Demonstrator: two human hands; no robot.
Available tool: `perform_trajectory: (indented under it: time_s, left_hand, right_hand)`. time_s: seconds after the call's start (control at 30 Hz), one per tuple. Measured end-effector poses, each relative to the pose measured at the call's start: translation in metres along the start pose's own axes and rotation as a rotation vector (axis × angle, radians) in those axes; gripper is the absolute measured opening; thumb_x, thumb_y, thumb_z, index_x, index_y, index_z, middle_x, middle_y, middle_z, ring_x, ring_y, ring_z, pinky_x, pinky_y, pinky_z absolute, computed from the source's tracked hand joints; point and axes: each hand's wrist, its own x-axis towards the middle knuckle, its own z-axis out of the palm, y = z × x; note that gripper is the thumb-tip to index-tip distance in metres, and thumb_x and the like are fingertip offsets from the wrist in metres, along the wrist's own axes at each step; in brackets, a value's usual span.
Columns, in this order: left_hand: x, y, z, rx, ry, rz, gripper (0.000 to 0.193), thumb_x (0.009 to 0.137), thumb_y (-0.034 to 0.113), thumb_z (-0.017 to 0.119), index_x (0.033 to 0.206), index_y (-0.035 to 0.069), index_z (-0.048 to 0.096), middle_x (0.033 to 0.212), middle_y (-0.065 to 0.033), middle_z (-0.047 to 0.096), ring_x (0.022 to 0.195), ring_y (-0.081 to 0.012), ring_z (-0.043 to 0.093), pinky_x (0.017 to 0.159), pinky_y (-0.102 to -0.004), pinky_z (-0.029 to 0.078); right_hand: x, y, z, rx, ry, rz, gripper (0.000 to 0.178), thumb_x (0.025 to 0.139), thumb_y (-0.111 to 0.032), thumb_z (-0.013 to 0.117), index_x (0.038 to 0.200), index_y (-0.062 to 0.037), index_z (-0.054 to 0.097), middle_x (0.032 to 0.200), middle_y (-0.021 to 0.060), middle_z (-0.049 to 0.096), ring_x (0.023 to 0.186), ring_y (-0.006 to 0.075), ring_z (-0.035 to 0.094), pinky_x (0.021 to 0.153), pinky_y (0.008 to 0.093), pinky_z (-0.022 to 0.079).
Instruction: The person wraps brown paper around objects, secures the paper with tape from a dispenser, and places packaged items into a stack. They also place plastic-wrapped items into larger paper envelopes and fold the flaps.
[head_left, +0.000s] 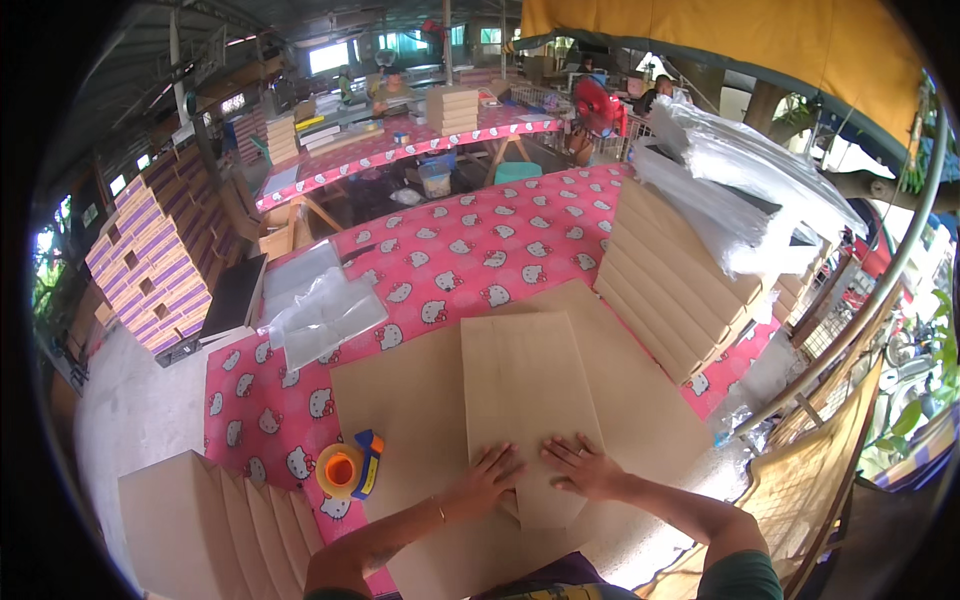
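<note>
A long brown cardboard box (530, 385) lies in front of me on a larger flat cardboard sheet (640, 400). My left hand (495, 477) rests on the near left part of the box, fingers stretched out. Beside it, my right hand (580, 467) lies flat on the near right part with its fingers apart. Neither hand grips anything. A small flap or gap shows at the box's near edge below my left hand. Left of the sheet sits a tape dispenser (369, 464) with a tan roll and an orange hub.
Stacked brown boxes (670, 280) stand at the right with plastic-wrapped sheets (740, 170) on top. More folded cardboard (220, 520) stands near left. Plastic bags (325, 305) lie on the pink patterned tablecloth (440, 270). Farther back are another table, a red fan (597, 105) and other people.
</note>
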Motion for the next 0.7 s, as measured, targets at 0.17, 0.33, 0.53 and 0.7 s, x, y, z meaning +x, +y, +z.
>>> perform_trajectory:
  time_s: [0.17, 0.33, 0.53, 0.7]
  left_hand:
    - [-0.011, -0.004, 0.016, 0.166, 0.030, 0.099, 0.060, 0.088, 0.032, 0.056, 0.147, 0.035, 0.044, 0.157, -0.0240, 0.027, 0.145, -0.0465, 0.025, 0.115, -0.0614, 0.023]
    - [-0.008, 0.028, 0.010, 0.233, -0.040, -0.043, 0.059, 0.089, 0.021, 0.053, 0.147, 0.027, 0.046, 0.157, -0.0238, 0.028, 0.143, -0.0417, 0.031, 0.116, -0.0601, 0.025]
    - [-0.003, 0.057, 0.067, 0.380, -0.141, 0.076, 0.059, 0.093, 0.024, 0.050, 0.149, 0.006, 0.040, 0.158, -0.0211, 0.029, 0.147, -0.0347, 0.028, 0.120, -0.0480, 0.022]
    - [-0.009, 0.036, 0.036, -0.495, -0.154, 0.048, 0.071, 0.095, 0.036, 0.056, 0.153, 0.004, 0.030, 0.159, -0.0188, 0.027, 0.149, -0.0335, 0.023, 0.121, -0.0452, 0.018]
  right_hand:
    - [-0.013, 0.007, 0.005, 0.046, 0.123, 0.219, 0.076, 0.088, -0.064, 0.051, 0.153, -0.0284, 0.033, 0.161, 0.0103, 0.026, 0.148, 0.0293, 0.025, 0.116, 0.0591, 0.022]
    - [-0.020, -0.017, 0.025, -0.024, 0.360, 0.381, 0.078, 0.081, -0.057, 0.064, 0.150, -0.0303, 0.038, 0.154, 0.0093, 0.035, 0.141, 0.0307, 0.034, 0.113, 0.0576, 0.029]
    - [-0.020, -0.027, 0.044, -0.034, 0.419, 0.521, 0.083, 0.074, -0.051, 0.073, 0.148, -0.0298, 0.040, 0.147, 0.0116, 0.040, 0.134, 0.0303, 0.040, 0.110, 0.0545, 0.032]
    - [-0.040, -0.012, 0.045, 0.255, 0.508, 0.608, 0.091, 0.072, -0.050, 0.077, 0.150, -0.0279, 0.037, 0.151, 0.0149, 0.036, 0.137, 0.0321, 0.037, 0.111, 0.0515, 0.032]
